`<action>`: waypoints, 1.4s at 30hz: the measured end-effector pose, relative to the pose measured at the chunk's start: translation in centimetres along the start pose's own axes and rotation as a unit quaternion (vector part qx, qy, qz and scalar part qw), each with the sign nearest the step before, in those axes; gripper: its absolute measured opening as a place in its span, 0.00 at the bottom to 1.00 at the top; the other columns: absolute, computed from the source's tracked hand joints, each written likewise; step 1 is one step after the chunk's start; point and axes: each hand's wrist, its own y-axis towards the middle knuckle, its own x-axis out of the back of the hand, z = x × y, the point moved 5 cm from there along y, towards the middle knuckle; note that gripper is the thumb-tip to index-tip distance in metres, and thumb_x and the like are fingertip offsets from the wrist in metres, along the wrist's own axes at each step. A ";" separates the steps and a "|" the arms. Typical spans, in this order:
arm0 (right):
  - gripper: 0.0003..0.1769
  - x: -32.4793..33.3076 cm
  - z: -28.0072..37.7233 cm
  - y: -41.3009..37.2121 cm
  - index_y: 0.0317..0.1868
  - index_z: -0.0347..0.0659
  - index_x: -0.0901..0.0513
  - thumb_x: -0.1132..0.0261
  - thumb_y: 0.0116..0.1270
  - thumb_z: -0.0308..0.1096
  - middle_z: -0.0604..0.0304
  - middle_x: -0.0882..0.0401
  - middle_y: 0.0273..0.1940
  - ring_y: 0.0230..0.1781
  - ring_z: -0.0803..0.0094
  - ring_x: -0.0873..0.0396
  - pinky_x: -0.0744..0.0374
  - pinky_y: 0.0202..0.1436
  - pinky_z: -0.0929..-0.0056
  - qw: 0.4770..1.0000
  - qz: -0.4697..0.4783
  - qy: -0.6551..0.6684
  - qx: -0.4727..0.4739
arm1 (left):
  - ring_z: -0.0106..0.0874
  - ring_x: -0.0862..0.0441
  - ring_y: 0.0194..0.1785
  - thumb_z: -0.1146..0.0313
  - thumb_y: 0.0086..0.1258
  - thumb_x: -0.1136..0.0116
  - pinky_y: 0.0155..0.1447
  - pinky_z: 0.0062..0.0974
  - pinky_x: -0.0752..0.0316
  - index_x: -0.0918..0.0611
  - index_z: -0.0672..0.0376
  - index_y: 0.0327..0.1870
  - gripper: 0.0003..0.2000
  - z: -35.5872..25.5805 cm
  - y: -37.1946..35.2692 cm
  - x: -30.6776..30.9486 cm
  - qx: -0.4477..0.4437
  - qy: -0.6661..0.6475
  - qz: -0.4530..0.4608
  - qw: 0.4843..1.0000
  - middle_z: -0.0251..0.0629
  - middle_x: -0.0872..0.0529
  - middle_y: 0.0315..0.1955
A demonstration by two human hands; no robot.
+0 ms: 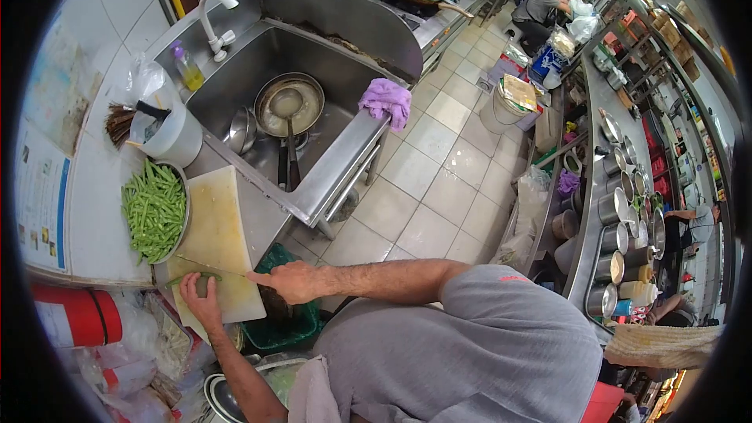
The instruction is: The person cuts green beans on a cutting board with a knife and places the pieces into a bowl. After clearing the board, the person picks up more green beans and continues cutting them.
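Note:
My right hand (294, 282) is closed around the handle of a knife (215, 268), its thin blade reaching left across a white cutting board (223, 211). At the board's lower left, my left hand (202, 299) pinches green beans (193, 276) against the surface, close beside the blade. The board's surface is stained yellowish. Just beyond the hands stands a metal bowl (187, 207) heaped with cut green beans (154, 211).
A steel sink (227, 117) holds a pan (312, 92) and a ladle (287, 102). A purple cloth (385, 100) hangs over its corner. Below the board is a green crate (266, 335). Metal pots (612, 207) line the right counter; another person (539, 12) crouches far back.

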 end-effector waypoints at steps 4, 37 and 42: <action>0.46 -0.1 0.6 0.2 0.76 0.53 0.51 0.41 0.58 0.25 0.42 0.19 0.38 0.40 0.45 0.19 0.21 0.41 0.51 0.998 0.044 -0.003 -0.033 | 0.42 0.28 0.57 0.70 0.56 0.31 0.64 0.37 0.34 0.20 0.62 0.45 0.16 0.6 0.0 -0.1 -0.032 -0.012 -0.009 0.999 0.44 0.23 0.50; 0.38 -1.9 4.5 -3.2 0.75 0.52 0.48 0.44 0.67 0.30 0.45 0.21 0.35 0.33 0.47 0.20 0.21 0.41 0.52 0.988 0.012 -0.114 -0.101 | 0.43 0.29 0.54 0.69 0.51 0.29 0.60 0.39 0.32 0.18 0.60 0.39 0.15 -2.3 0.1 0.8 -0.051 -0.039 -0.021 0.998 0.40 0.22 0.45; 0.37 -3.2 2.8 2.5 0.75 0.55 0.47 0.46 0.66 0.29 0.40 0.20 0.34 0.32 0.42 0.20 0.22 0.39 0.47 0.997 -0.037 -0.046 -0.053 | 0.43 0.29 0.56 0.69 0.52 0.30 0.61 0.39 0.33 0.18 0.59 0.39 0.14 -2.2 0.1 0.8 -0.042 -0.043 -0.010 0.998 0.40 0.22 0.46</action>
